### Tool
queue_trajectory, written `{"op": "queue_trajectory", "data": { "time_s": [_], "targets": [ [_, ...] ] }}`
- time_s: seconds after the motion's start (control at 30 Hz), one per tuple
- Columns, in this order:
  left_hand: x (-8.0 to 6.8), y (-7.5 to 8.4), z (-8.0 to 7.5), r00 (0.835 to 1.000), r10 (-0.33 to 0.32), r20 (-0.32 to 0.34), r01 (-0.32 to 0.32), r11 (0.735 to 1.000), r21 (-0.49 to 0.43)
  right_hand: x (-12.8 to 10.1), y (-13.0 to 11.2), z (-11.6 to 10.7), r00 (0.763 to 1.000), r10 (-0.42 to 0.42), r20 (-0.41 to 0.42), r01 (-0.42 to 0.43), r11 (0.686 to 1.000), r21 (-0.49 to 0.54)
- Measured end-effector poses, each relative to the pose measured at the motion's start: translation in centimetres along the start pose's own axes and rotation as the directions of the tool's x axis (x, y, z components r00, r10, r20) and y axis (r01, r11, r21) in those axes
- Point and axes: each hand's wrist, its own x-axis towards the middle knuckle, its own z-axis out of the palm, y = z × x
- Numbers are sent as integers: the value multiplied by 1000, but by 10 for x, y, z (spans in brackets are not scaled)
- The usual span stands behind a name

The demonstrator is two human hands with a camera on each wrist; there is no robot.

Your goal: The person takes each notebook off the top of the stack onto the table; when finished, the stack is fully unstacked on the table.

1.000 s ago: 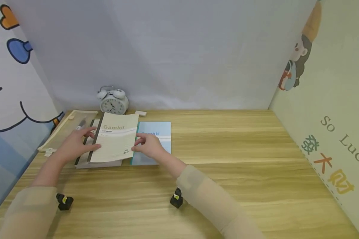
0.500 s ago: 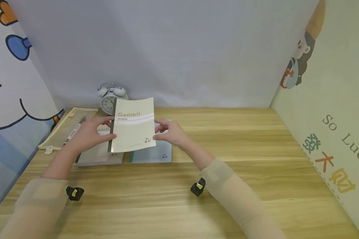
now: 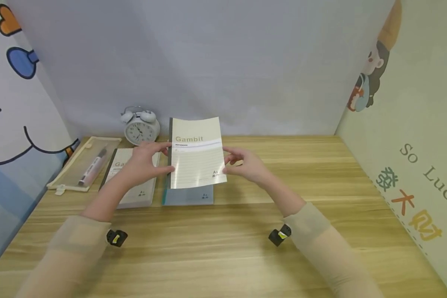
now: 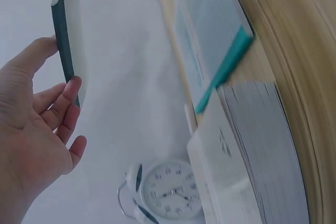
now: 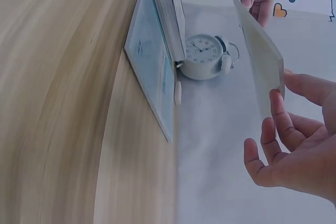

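Observation:
A cream notebook (image 3: 197, 161) with a dark spine and "Gambit" on its cover is held in the air by both hands. My left hand (image 3: 145, 165) pinches its spine edge between thumb and fingers. At the opposite edge, my right hand (image 3: 247, 165) pinches it the same way. Beneath it a blue notebook (image 3: 190, 196) with a teal spine lies on the table, partly covered from the head view. Left of that lies a thick stack of cream notebooks (image 4: 226, 156), half hidden behind my left hand and forearm in the head view.
A white twin-bell alarm clock (image 3: 141, 128) stands at the back against the pale backdrop. A translucent zip pouch (image 3: 70, 171) with a marker (image 3: 93, 167) lies at the far left. A small white eraser-like block (image 5: 178, 93) sits near the clock. Printed panels flank the wooden table (image 3: 208, 252).
Both hands have lifted the cream notebook off the left stack and carried it right, over the blue notebook. The marker and the stack below now show more.

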Motion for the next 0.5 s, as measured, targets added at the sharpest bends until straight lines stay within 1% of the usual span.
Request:
{"op": "queue_trajectory", "data": {
  "time_s": [0.13,0.3,0.37,0.5],
  "targets": [
    [9,16,15,1000,15,10,-15,1000,-19,-14,8,-18,1000,13,-12,-13,1000,15],
    [19,36,34,1000,21,-19,-22,999,-44,-26,23,-37,1000,11,-14,-10,1000,8],
    [23,41,42,999,32,-36,-33,998,-45,-32,29,-43,1000,15,-8,-15,1000,9],
    [29,50,62,999,43,-29,-45,998,-49,-44,44,-54,1000,28,11,-28,1000,-5]
  ]
}}
